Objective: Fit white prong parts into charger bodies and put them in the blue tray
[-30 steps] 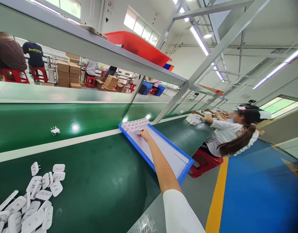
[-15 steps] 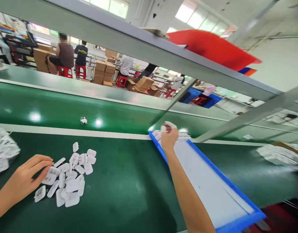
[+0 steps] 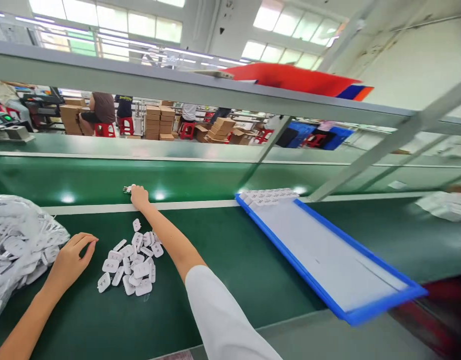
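My right hand reaches across to the green conveyor belt and closes over a small white part lying there. My left hand rests on the green table beside a heap of white charger shells, fingers curled loosely with nothing in them. A blue tray lies to the right, with a row of white shells lined up at its far end.
A clear plastic bag of white shells sits at the left edge. A grey shelf overhead carries a red tray. Beyond the belt, people sit on red stools among stacked cardboard boxes.
My right hand left the far end of the blue tray and swung left to the small part on the belt. The view turned left, and my left hand drew back from the heap.
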The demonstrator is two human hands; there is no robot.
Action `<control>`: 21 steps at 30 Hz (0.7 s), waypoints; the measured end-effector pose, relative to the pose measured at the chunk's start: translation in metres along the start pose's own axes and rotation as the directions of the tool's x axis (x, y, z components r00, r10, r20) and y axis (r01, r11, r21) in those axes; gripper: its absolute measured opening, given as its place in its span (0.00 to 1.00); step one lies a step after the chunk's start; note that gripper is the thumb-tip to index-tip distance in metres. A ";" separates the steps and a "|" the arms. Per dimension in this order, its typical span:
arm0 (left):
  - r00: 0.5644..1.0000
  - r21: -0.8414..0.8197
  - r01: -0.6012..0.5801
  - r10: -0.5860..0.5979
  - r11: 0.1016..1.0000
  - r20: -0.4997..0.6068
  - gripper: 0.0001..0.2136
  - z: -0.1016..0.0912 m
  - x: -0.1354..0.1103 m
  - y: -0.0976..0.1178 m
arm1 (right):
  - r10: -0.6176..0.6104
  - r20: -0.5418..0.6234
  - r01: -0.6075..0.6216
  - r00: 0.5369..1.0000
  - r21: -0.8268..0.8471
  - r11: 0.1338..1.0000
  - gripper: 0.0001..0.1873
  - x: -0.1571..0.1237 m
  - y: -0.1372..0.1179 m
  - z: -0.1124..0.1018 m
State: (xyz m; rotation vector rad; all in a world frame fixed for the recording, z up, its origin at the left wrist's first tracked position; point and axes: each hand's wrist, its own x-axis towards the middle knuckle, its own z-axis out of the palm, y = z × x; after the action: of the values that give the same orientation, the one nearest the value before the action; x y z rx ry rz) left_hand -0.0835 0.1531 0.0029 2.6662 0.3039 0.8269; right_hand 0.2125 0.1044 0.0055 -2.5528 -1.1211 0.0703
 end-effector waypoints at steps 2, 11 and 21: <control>1.000 -0.004 0.005 -0.005 1.000 0.014 0.14 0.001 0.001 -0.001 | 0.008 0.008 -0.008 1.000 -0.003 1.000 0.18 -0.007 0.025 -0.009; 1.000 -0.094 0.010 -0.008 0.996 0.023 0.12 0.006 0.000 0.005 | -0.068 0.065 0.068 0.996 0.003 0.998 0.37 -0.002 0.016 -0.003; 0.999 0.010 0.030 -0.029 1.000 -0.034 0.10 0.003 0.008 -0.001 | -0.212 0.003 0.212 0.977 0.043 0.976 0.21 0.054 -0.042 0.025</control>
State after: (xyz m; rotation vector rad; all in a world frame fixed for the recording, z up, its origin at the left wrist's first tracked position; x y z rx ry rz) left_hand -0.0757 0.1555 0.0044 2.6530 0.3562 0.8650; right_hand 0.2154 0.1776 0.0014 -2.3820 -1.3729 0.0491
